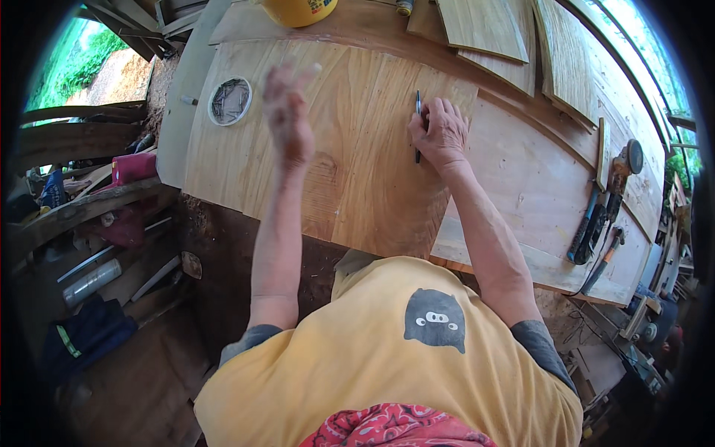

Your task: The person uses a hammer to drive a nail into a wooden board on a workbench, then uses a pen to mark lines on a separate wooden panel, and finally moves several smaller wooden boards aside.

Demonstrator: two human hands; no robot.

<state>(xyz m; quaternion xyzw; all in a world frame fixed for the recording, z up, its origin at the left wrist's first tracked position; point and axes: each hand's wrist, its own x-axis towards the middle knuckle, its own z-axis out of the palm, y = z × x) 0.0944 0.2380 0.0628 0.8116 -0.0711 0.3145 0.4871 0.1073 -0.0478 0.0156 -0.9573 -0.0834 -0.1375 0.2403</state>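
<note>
A broad light-brown wooden board (pixel 350 149) lies on the workbench in front of me. On its right part my right hand (pixel 443 134) rests, fingers curled, with a dark slim pen (pixel 418 104) held upright in the picture along the thumb side. My left hand (pixel 289 115) is lifted over the left part of the board; motion blurs it, but its fingers look spread and nothing shows in them. Close to the left hand sits a round white-rimmed lid or shallow dish (pixel 230 102) holding several nails.
A yellow bucket (pixel 298 11) stands at the far edge. Stacked wooden boards (pixel 488 30) lie at the back right. An angle grinder (pixel 622 167) and a hammer (pixel 602 261) lie on the right side of the workbench (pixel 521 164). Scrap timber and a dark cloth (pixel 86 339) are at lower left.
</note>
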